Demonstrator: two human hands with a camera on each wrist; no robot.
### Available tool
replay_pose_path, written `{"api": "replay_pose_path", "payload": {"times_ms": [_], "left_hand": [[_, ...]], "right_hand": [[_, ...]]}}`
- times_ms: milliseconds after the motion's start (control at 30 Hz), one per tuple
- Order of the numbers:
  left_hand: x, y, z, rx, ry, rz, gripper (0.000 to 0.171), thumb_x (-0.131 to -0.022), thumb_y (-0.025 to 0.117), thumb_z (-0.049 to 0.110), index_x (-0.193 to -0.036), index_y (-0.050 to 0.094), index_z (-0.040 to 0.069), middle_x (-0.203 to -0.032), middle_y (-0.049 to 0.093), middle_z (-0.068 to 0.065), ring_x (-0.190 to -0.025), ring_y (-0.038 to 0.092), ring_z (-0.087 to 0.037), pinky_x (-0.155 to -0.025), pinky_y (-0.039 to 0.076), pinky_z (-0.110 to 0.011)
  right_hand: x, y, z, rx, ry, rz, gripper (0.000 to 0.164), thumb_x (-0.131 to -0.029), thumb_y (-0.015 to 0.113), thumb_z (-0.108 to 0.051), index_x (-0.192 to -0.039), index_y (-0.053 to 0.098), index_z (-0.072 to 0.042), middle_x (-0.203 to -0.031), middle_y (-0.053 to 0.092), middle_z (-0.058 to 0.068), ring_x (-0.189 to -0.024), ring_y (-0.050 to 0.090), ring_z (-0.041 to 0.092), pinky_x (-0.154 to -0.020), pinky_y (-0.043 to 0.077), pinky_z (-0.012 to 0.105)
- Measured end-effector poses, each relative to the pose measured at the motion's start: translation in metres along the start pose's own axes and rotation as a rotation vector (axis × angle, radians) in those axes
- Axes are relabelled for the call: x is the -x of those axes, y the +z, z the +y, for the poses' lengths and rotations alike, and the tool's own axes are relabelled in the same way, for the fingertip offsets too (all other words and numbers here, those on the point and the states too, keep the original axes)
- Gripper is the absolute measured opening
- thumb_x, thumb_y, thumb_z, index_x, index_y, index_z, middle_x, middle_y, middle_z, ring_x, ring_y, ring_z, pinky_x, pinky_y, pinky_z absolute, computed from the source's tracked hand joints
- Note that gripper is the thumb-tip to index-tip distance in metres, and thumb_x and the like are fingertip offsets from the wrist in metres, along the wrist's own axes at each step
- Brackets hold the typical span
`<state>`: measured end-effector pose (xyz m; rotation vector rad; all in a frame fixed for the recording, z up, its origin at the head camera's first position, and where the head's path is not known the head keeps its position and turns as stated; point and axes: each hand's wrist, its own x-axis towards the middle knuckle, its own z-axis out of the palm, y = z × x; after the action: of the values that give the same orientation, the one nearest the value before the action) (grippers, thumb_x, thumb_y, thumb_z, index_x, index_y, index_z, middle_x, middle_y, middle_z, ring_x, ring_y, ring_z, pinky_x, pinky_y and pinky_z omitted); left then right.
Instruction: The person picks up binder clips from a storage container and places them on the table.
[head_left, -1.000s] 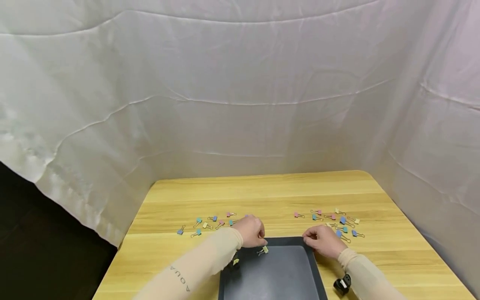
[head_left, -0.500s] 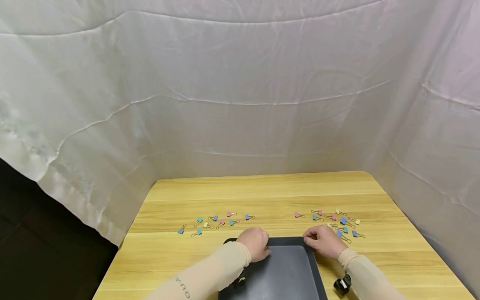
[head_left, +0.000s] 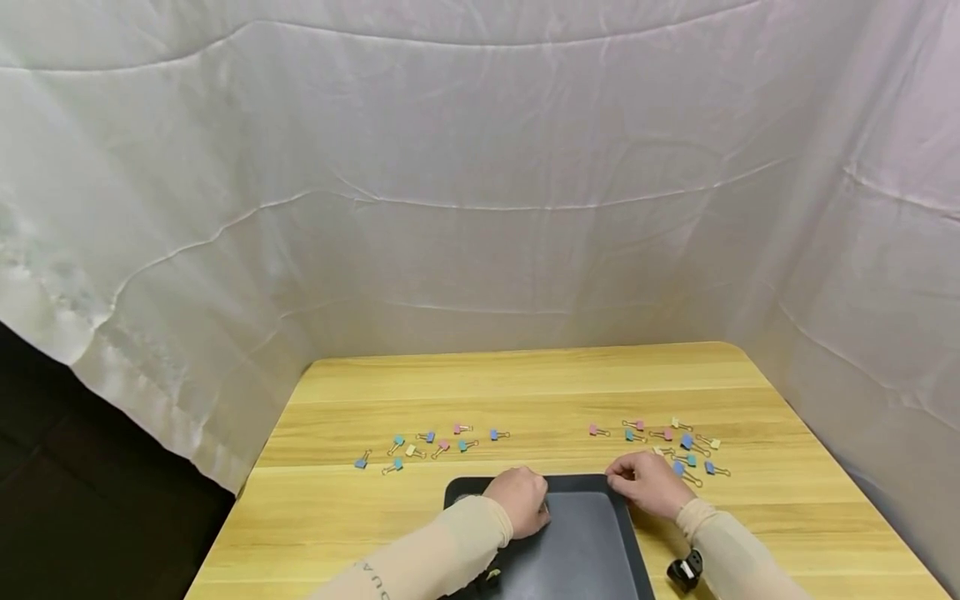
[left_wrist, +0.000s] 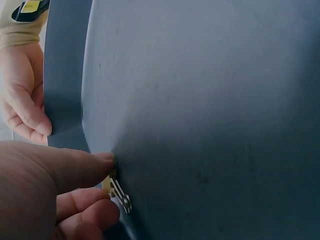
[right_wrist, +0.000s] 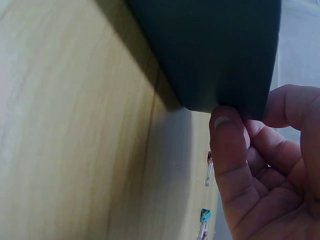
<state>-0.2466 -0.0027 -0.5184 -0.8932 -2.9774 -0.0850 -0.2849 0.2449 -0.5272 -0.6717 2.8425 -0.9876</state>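
My left hand (head_left: pixel 519 500) is over the far part of a dark grey tray (head_left: pixel 588 542). In the left wrist view its thumb and fingers pinch a small yellow binder clip (left_wrist: pixel 107 185), whose wire handles stick out close over the tray floor. The head view mostly hides this clip behind the hand. My right hand (head_left: pixel 651 483) grips the tray's far right corner; seen from the right wrist, thumb and fingers take the rim (right_wrist: pixel 245 100) from both sides.
Several binder clips in blue, teal, pink and yellow lie scattered on the wooden table (head_left: pixel 525 383), in a left group (head_left: pixel 425 437) and a right group (head_left: pixel 686 461). A pale curtain (head_left: pixel 480 250) encloses the table's back and sides.
My left hand has moved right and slightly nearer over the tray with the yellow binder clip, uncovering a blue clip behind it. The right hand has stayed at the corner.
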Motion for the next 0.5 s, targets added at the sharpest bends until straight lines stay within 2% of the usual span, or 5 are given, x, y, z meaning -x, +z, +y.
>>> {"api": "replay_pose_path", "payload": {"times_ms": [300,500], "left_hand": [[-0.001,0.002,0.004,0.046,-0.025,-0.032,0.048,-0.078,0.068,0.037,-0.041,0.045,0.019,-0.037,0.039,0.012,-0.038,0.038,-0.003,-0.046,0.038,-0.019],[-0.004,-0.002,0.012,0.112,0.030,-0.066,0.024,-0.078,0.069,0.036,-0.058,0.064,0.026,-0.048,0.050,0.017,-0.044,0.044,0.001,-0.051,0.042,-0.016]], "right_hand": [[-0.001,0.002,0.003,-0.002,0.002,0.006,0.005,-0.084,0.063,-0.015,-0.083,0.068,-0.014,-0.070,0.058,-0.012,-0.060,0.050,0.004,-0.055,0.043,0.023],[0.000,0.002,0.004,-0.008,-0.008,0.006,0.005,-0.084,0.063,-0.016,-0.084,0.068,-0.014,-0.070,0.058,-0.012,-0.060,0.050,0.004,-0.056,0.043,0.023]]}}
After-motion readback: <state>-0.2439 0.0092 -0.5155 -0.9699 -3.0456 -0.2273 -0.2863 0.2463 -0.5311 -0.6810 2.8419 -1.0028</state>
